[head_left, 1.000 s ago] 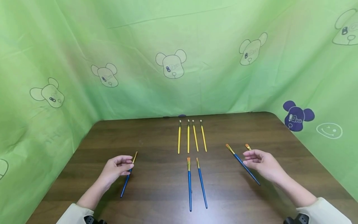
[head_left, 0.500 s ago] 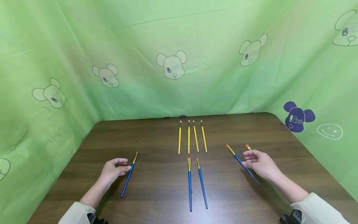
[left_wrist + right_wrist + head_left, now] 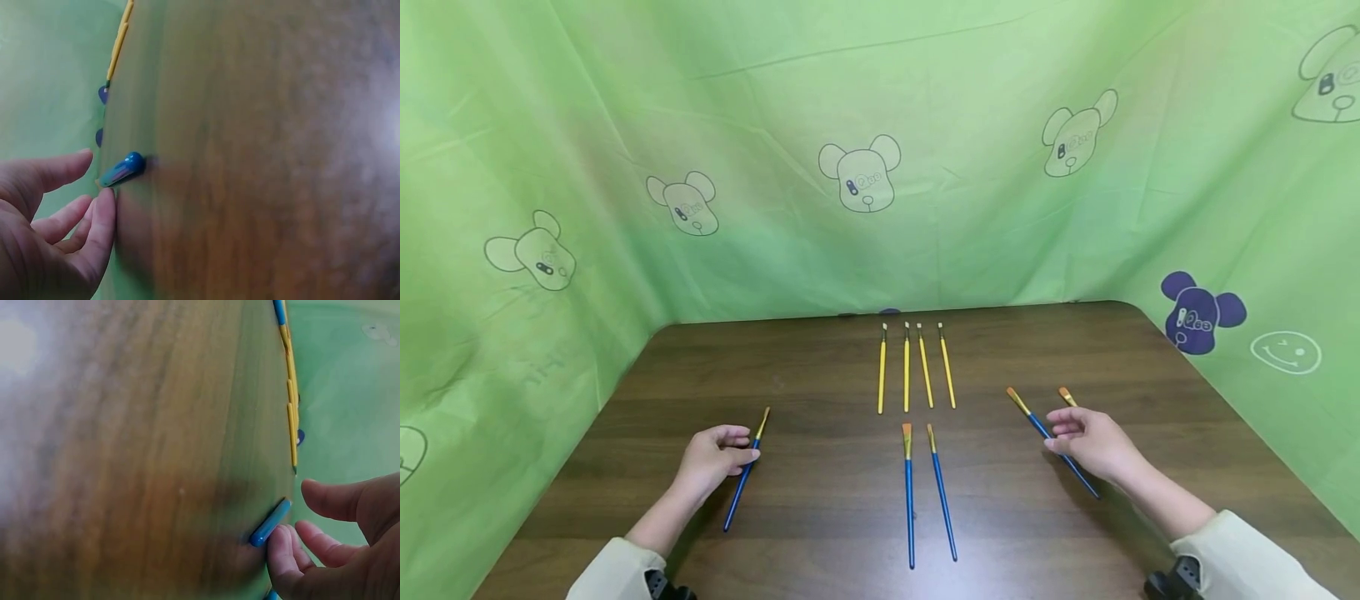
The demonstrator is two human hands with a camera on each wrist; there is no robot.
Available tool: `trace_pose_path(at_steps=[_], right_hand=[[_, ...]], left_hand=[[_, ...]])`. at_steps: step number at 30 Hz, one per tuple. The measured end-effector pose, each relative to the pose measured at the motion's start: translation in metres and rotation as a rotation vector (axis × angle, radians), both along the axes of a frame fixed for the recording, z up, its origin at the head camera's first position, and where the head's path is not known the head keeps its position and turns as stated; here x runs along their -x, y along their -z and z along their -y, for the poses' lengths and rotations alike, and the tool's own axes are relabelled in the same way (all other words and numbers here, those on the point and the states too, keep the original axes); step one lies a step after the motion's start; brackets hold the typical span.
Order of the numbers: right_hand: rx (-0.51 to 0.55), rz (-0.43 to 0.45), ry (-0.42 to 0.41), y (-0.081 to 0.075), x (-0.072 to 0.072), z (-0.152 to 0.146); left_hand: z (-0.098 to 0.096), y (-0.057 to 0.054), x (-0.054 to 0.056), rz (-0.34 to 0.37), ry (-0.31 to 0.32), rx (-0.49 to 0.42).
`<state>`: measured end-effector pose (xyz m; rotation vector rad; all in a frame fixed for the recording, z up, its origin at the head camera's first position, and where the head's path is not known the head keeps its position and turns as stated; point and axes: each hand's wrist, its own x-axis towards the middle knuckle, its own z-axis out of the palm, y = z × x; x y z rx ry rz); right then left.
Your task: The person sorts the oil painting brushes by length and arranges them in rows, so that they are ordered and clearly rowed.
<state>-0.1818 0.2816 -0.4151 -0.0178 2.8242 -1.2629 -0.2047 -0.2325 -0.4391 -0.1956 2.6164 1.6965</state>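
Note:
At the left, my left hand [image 3: 709, 460] hovers over a blue-handled paintbrush [image 3: 739, 500], thumb crossing its shaft in the head view. The left wrist view has the brush's blue end [image 3: 132, 164] beside the fingertips, with the thumb apart from it. My right hand [image 3: 1099, 443] is at another blue-handled paintbrush [image 3: 1081, 477] lying slantwise on the right. In the right wrist view, that handle [image 3: 269, 525] lies close by the fingertips; a gap separates thumb and fingers. A further paintbrush [image 3: 1067, 396] shows its orange bristles beyond this hand, its handle mostly hidden.
Several yellow-handled paintbrushes [image 3: 906, 375] lie in a row at the back middle of the wooden table [image 3: 820, 517]. Nearer the front lie two blue paintbrushes, one wider [image 3: 910, 500] and one slimmer [image 3: 943, 504]. A green patterned cloth [image 3: 760, 108] hangs around the table.
My left hand drew back left from its brush, then came back over it. My right hand has shifted slightly left and nearer, over the slanted brush. The brushes show no clear movement.

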Motion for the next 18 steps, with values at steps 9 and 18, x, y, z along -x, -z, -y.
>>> trace_pose_path(at_steps=[9, 18], right_hand=[[-0.010, 0.001, 0.028, 0.0042, 0.0045, 0.0003], [-0.020, 0.008, 0.034, 0.0089, 0.0061, -0.0003]], left_hand=[[-0.0049, 0.0014, 0.0011, -0.037, -0.002, 0.162], [-0.0062, 0.0038, 0.0026, -0.057, -0.022, 0.280]])
